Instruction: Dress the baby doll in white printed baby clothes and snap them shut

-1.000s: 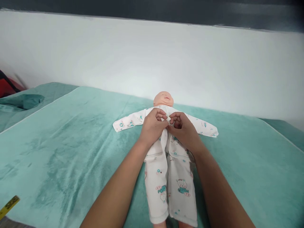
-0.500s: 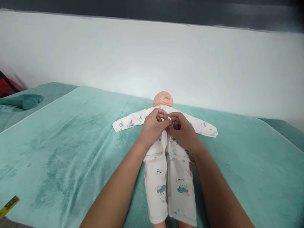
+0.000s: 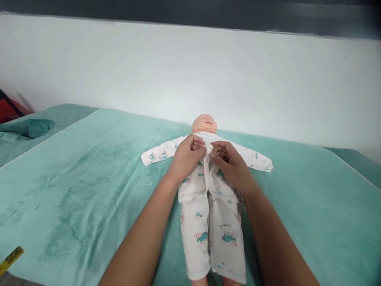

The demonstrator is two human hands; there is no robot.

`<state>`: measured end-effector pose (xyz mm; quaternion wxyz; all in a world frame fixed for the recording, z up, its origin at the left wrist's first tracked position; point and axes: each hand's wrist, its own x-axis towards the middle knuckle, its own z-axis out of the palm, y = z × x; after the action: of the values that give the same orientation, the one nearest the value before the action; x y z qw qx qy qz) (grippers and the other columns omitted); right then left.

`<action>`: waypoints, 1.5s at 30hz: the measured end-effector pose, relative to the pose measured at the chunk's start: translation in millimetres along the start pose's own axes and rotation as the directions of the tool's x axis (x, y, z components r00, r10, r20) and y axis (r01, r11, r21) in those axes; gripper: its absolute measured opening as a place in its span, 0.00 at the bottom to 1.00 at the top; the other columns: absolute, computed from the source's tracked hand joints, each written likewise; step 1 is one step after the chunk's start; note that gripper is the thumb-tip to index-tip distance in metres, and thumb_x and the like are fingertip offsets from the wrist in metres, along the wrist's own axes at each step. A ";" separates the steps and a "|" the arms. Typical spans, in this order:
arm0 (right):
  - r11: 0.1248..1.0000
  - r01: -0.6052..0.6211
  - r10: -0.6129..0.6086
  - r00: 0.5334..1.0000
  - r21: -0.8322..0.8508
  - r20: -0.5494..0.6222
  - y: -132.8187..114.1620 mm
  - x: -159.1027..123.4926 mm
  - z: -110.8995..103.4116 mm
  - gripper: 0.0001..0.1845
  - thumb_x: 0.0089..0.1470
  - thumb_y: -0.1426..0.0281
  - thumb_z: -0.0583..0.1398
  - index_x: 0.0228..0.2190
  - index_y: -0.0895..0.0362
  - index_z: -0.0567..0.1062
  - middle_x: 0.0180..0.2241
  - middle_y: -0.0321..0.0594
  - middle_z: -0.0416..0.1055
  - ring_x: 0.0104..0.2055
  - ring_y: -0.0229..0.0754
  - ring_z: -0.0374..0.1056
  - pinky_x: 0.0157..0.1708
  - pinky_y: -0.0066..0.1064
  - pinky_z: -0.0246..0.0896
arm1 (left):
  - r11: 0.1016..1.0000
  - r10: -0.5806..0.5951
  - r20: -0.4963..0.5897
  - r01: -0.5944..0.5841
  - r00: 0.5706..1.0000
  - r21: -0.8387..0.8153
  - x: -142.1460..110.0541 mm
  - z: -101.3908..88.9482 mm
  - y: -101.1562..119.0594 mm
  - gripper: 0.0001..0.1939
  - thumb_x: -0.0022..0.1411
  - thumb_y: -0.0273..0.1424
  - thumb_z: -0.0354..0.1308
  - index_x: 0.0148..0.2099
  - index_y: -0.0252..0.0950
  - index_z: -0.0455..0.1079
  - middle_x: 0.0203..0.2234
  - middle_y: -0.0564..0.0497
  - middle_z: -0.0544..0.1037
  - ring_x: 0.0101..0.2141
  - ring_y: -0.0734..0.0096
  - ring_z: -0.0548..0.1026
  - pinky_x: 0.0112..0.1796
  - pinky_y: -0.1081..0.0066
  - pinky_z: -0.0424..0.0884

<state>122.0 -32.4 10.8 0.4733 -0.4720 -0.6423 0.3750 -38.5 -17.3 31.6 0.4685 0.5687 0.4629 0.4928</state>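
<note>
A baby doll (image 3: 204, 124) lies on its back, head toward the wall, dressed in a white printed shirt (image 3: 193, 186) and matching pants (image 3: 195, 230). Its sleeves stretch out to both sides. Over the chest, my left hand (image 3: 189, 155) pinches the left edge of the shirt's front opening. My right hand (image 3: 228, 161) pinches the right edge, with a small white button (image 3: 210, 147) by its fingertips. A narrow gap separates the two hands. Below them the front edges of the shirt lie side by side down the belly. The fingers partly hide the cloth they grip.
A green plush cover (image 3: 98, 190) spreads under the doll, wrinkled at left. Behind it rises a white wall (image 3: 119, 71). A yellow tape strip (image 3: 12, 259) shows at the lower left corner, and something red and black (image 3: 10, 109) at the left edge.
My left hand has drawn slightly left and down, so the fingers of both hands, which were together, are now apart. More of the shirt front and the button show between them.
</note>
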 end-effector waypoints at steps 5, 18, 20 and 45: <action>0.986 -0.124 0.115 0.989 -0.108 -0.090 -10.0 -9.0 -8.0 0.13 0.57 0.56 0.59 0.35 0.52 0.71 0.28 0.33 0.66 0.28 0.37 0.62 0.27 0.30 0.58 | 0.985 -0.066 0.272 0.018 0.960 0.174 -6.8 -28.7 13.4 0.07 0.55 0.33 0.60 0.36 0.36 0.73 0.28 0.53 0.74 0.30 0.73 0.71 0.30 0.73 0.65; 0.797 -0.076 0.032 0.996 -0.599 -0.084 -29.2 -39.5 6.7 0.10 0.54 0.63 0.60 0.24 0.53 0.69 0.26 0.37 0.69 0.26 0.40 0.60 0.26 0.32 0.51 | 0.932 0.032 0.408 -0.174 0.912 0.317 -14.8 -23.6 15.5 0.03 0.55 0.30 0.60 0.30 0.38 0.74 0.26 0.53 0.76 0.27 0.71 0.72 0.26 0.73 0.63; 0.882 -0.102 0.053 0.992 -0.460 -0.116 -27.1 -37.9 4.0 0.08 0.53 0.64 0.60 0.26 0.54 0.70 0.25 0.35 0.67 0.27 0.39 0.60 0.27 0.31 0.53 | 0.931 0.048 0.403 -0.187 0.914 0.315 -14.8 -24.2 16.0 0.05 0.57 0.31 0.59 0.29 0.38 0.73 0.25 0.53 0.75 0.27 0.72 0.71 0.26 0.73 0.63; 0.955 -0.205 0.213 0.977 0.217 -0.016 -13.8 -29.9 -5.3 0.14 0.49 0.60 0.67 0.35 0.54 0.75 0.26 0.32 0.62 0.24 0.32 0.56 0.21 0.24 0.51 | 0.998 -0.042 0.376 0.057 0.926 -0.029 -11.4 -20.0 16.0 0.04 0.55 0.31 0.64 0.33 0.36 0.76 0.27 0.52 0.77 0.29 0.75 0.72 0.30 0.74 0.68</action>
<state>126.8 -64.7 17.4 0.4915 -0.4908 -0.5354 0.4805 -58.3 -29.2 47.5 0.5718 0.6311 0.3693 0.3721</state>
